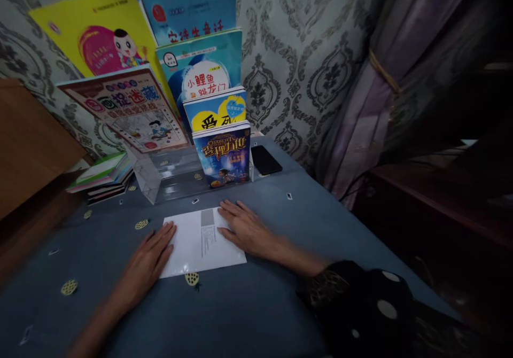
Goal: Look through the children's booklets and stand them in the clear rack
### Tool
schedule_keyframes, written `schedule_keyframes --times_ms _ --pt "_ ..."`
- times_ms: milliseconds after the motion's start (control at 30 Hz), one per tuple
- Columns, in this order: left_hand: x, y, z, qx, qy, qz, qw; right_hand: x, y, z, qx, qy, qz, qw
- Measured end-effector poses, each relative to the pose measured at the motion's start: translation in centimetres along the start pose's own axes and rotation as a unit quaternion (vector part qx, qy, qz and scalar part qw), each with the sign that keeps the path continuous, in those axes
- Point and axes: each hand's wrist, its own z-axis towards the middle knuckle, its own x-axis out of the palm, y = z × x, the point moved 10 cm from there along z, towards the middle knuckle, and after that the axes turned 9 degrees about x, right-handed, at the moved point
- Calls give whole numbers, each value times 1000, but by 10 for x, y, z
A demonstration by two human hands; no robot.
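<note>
A thin white book (pixel 188 246) lies flat on the blue tablecloth, with a grey block and fine print on its upper face. Along its left edge rests my left hand (pixel 150 256), fingers stretched out and lying flat. My right hand (pixel 244 227) is spread over the book's upper right corner, its palm down. Neither hand grips anything. Just beyond the book stands a clear acrylic rack (pixel 150 179) with several upright books, among them a dark blue book (pixel 224 157) at the front right and a comic-style book (pixel 138 115) at the left.
A black phone (pixel 265 160) lies right of the rack. Several stacked booklets (pixel 104 173) sit at its left. Patterned wallpaper (pixel 296 53) rises behind, with a tied purple curtain (pixel 380 101) at the right. The tablecloth (pixel 276 304) has pineapple prints. A wooden panel (pixel 32 139) stands far left.
</note>
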Motion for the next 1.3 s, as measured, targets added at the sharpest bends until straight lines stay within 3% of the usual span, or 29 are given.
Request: schedule_keyframes --times_ms 333,567,967,1200,1300 --pt "-42 -46 -57 56 -2 4 998 4 1 3 17 10 -40 999" --pt "-34 -63 -66 54 6 12 998 5 0 2 0 -1 -28 1000" --pt "-11 -105 -5 99 72 -57 991 9 -3 4 -14 -5 -13 1000" --pt "4 -145 45 169 109 -98 975 11 -10 8 -12 -1 13 1000" --pt "6 -149 66 193 111 -128 966 11 -12 9 -19 8 35 999"
